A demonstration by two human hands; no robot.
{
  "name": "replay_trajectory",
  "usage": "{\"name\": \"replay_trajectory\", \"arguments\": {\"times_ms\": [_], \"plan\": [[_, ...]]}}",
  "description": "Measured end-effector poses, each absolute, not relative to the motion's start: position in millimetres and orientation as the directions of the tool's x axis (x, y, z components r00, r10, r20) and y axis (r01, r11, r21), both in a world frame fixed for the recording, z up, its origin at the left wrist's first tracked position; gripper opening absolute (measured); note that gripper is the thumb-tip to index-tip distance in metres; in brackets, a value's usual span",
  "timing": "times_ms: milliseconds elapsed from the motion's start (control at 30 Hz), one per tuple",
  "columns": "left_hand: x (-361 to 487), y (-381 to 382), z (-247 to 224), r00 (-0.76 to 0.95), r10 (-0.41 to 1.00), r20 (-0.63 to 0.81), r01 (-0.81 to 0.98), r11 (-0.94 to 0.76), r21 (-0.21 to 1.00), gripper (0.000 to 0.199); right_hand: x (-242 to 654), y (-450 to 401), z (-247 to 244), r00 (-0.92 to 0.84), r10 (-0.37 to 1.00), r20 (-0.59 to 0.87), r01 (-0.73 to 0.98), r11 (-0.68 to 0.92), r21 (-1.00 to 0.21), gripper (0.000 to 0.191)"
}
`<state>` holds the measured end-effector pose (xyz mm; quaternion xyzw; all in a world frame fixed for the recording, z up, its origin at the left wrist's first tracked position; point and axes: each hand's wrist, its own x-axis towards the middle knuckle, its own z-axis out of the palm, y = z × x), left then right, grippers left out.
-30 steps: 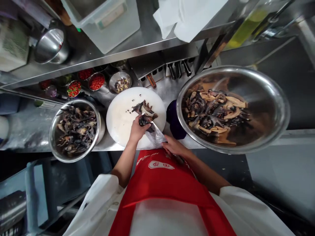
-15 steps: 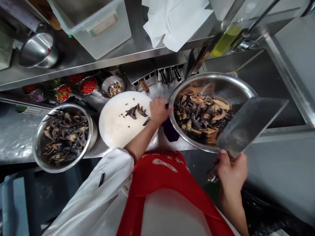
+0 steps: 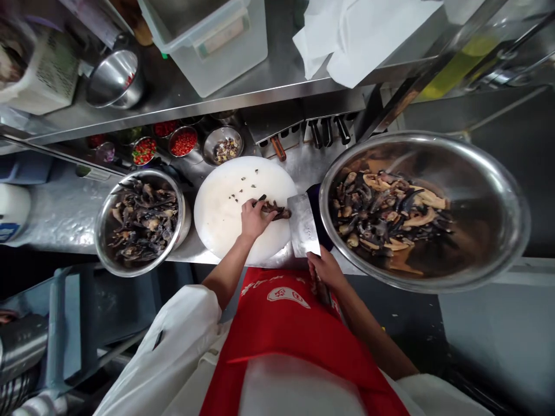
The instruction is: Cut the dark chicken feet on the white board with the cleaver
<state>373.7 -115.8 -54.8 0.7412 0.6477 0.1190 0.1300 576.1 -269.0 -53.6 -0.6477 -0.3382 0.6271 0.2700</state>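
My right hand (image 3: 326, 267) grips the handle of a cleaver (image 3: 304, 226), whose broad blade is at the right edge of a round white cutting board (image 3: 229, 231). My left hand (image 3: 255, 221) is closed over dark, gnarled food pieces (image 3: 277, 211) on the board, just left of the blade. Its fingers partly hide these pieces, and I cannot tell their exact kind. Small dark scraps (image 3: 243, 186) lie scattered behind the hand. Left of the board, a steel pot (image 3: 184, 222) is full of similar dark pieces. A wide steel bowl (image 3: 481, 225) on the right holds cut dark and tan pieces.
Behind the board stand small containers of chopped red chilli (image 3: 182, 142) and a bowl of chopped bits (image 3: 226, 149). Several knives with black handles (image 3: 326, 133) sit in a rack. A steel shelf (image 3: 173, 115) overhangs the back, carrying a plastic tub (image 3: 234, 58) and white paper (image 3: 368, 40).
My right hand has brought the cleaver left from over the wide bowl to the board's edge. My left hand has moved left from the board's right edge and closed on the dark pieces.
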Motion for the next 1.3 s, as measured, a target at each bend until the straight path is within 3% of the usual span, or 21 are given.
{"name": "replay_trajectory", "arguments": {"times_ms": [67,167,300,400,500,633,700,767,867,1000,1167,1233,1300], "plan": [[385,-114,-54,0.064,0.998,-0.012,0.945,-0.056,0.323,0.058,566,-258,-63,-0.089,0.765,-0.638,-0.001,-0.641,-0.768,0.019],[405,-114,-54,-0.081,0.997,0.0,0.94,0.076,0.333,0.049,544,-246,-58,-0.181,0.764,-0.619,-0.075,-0.638,-0.766,0.018],[436,-115,-46,-0.191,0.98,0.06,0.851,0.135,0.508,0.037,533,-244,-29,-0.128,0.815,-0.566,-0.114,-0.579,-0.808,0.018],[478,-117,-28,-0.036,0.984,0.175,0.741,-0.092,0.666,0.038,558,-253,-5,0.03,0.837,-0.547,-0.096,-0.542,-0.835,0.019],[533,-122,-12,0.242,0.929,0.279,0.56,-0.368,0.742,0.044,594,-263,17,0.384,0.794,-0.471,-0.079,-0.48,-0.874,0.019],[572,-127,-15,0.606,0.738,0.297,0.381,-0.597,0.706,0.047,626,-271,43,0.765,0.598,-0.238,-0.056,-0.306,-0.95,0.021],[551,-125,-28,0.628,0.728,0.274,0.431,-0.619,0.657,0.048,631,-276,49,0.831,0.533,-0.158,-0.051,-0.209,-0.977,0.024],[500,-122,-43,0.542,0.804,0.243,0.573,-0.565,0.593,0.047,633,-284,47,0.853,0.502,-0.145,-0.065,-0.174,-0.983,0.027],[394,-113,-64,0.387,0.908,0.163,0.806,-0.419,0.418,0.053,633,-299,34,0.782,0.56,-0.275,-0.142,-0.269,-0.953,0.029],[295,-78,-79,0.466,0.884,0.046,0.853,-0.462,0.242,0.059,619,-304,12,0.461,0.737,-0.494,-0.114,-0.503,-0.857,0.031],[303,-10,-85,0.507,0.859,0.07,0.843,-0.511,0.169,0.066,570,-264,-7,0.174,0.815,-0.553,0.048,-0.568,-0.822,0.03],[315,15,-83,0.468,0.877,0.105,0.86,-0.48,0.176,0.064,546,-237,-14,0.138,0.83,-0.541,0.127,-0.556,-0.821,0.025],[320,31,-76,0.412,0.897,0.16,0.874,-0.438,0.208,0.059,524,-209,-21,0.158,0.873,-0.462,0.311,-0.488,-0.816,0.021]]}}
